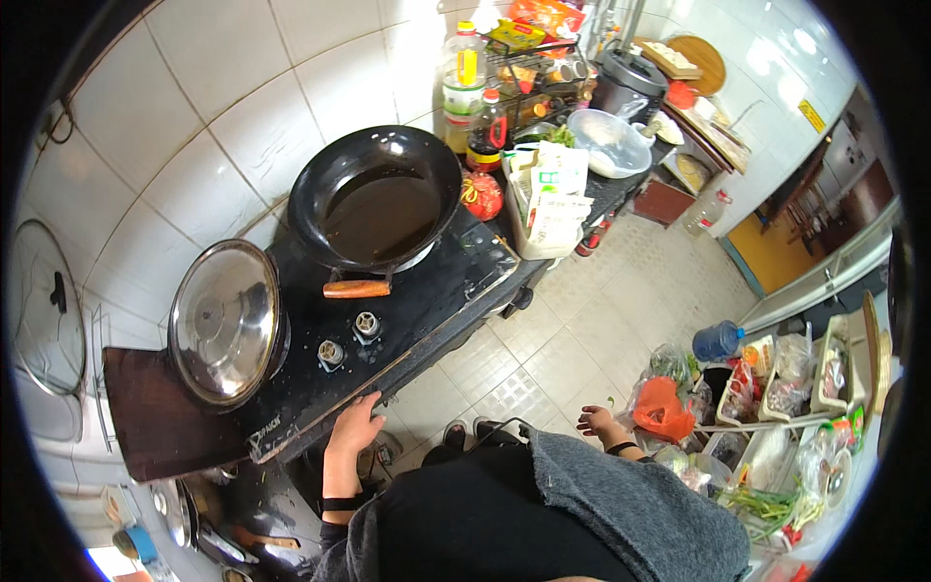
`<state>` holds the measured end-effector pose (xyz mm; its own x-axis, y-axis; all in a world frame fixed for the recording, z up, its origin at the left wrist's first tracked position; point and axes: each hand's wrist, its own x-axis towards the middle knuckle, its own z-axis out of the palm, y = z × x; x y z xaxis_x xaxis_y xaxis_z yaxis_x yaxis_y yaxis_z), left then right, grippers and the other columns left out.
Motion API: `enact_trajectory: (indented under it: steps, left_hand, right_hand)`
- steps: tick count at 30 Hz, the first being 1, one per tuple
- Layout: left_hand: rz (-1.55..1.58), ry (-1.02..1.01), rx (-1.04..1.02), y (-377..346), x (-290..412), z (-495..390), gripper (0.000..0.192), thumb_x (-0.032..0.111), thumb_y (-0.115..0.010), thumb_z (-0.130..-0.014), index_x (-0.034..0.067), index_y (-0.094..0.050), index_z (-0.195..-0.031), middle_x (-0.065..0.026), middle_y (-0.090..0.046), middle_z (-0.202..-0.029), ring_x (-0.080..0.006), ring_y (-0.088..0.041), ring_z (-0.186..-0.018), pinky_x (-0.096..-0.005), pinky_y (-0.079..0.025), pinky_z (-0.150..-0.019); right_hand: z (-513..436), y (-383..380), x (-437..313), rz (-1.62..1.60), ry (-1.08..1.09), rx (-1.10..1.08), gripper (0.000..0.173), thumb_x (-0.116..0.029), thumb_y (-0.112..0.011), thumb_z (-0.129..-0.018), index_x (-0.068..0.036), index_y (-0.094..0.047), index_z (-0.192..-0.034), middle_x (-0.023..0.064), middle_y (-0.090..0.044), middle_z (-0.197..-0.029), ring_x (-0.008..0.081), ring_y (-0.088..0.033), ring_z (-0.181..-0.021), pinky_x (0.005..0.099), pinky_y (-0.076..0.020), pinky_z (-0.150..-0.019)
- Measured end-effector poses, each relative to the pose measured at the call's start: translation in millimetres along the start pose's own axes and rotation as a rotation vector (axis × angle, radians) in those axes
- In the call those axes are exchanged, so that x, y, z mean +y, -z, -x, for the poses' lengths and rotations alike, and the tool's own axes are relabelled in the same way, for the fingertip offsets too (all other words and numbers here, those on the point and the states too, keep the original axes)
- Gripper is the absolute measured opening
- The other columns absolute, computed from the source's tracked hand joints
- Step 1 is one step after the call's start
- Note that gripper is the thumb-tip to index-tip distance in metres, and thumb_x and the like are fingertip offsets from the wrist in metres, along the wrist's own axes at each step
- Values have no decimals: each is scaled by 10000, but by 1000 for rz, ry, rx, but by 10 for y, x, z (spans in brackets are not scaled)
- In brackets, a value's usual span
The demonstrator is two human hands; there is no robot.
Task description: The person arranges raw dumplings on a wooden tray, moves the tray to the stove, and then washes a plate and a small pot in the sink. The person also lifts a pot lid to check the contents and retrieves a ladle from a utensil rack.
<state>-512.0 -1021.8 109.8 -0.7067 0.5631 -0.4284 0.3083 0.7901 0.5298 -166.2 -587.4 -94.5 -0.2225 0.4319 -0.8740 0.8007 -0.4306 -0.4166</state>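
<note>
My left hand (356,422) reaches to the front edge of the black gas stove (305,393), fingers apart, holding nothing; whether it touches the edge I cannot tell. My right hand (598,422) hangs in the air at my other side with fingers spread and nothing in it. On the far burner sits a black wok (382,200) with a wooden handle (356,289) and dark liquid in its bottom. A second pan on the near burner is covered by a domed metal lid (225,324). Two round knobs (366,324) stand up between the pans.
Beyond the wok are oil and sauce bottles (486,131), a white bin of packets (549,204), a plastic bowl (609,143) and a cooker (629,84). A shelf rack (764,423) with vegetables and bags stands at right. A dark wooden board (171,422) adjoins the stove.
</note>
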Motion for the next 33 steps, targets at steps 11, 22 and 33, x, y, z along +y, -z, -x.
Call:
enact_trajectory:
  steps: [11, 22, 33]
  left_hand:
    - [-21, -193, -159, -146, -104, -430, 521, 232, -621, -811, 90, -475, -1290, -202, -524, -1254, -370, -488, -1164, -419, -409, -960]
    - [-40, -220, -176, 64, 168, -601, 547, 242, -630, -798, 83, -478, -1299, -207, -559, -1196, -368, -525, -1117, -409, -434, -929]
    - [19, -284, -149, 36, 487, -680, 535, 253, -658, -774, 108, -518, -1270, -143, -654, -959, -328, -620, -909, -387, -492, -781]
  right_hand:
    - [416, -93, 242, -43, 28, 64, 458, -65, -588, -834, -65, -487, -1280, 127, -651, -1017, 264, -679, -810, 380, -539, -580]
    - [424, 63, 247, -159, 74, 132, 483, -54, -582, -811, -61, -486, -1284, 130, -644, -993, 260, -678, -775, 368, -536, -580]
    - [284, 422, 251, -271, 88, 156, 462, -38, -563, -814, -69, -475, -1266, 122, -640, -911, 268, -668, -690, 412, -512, -560]
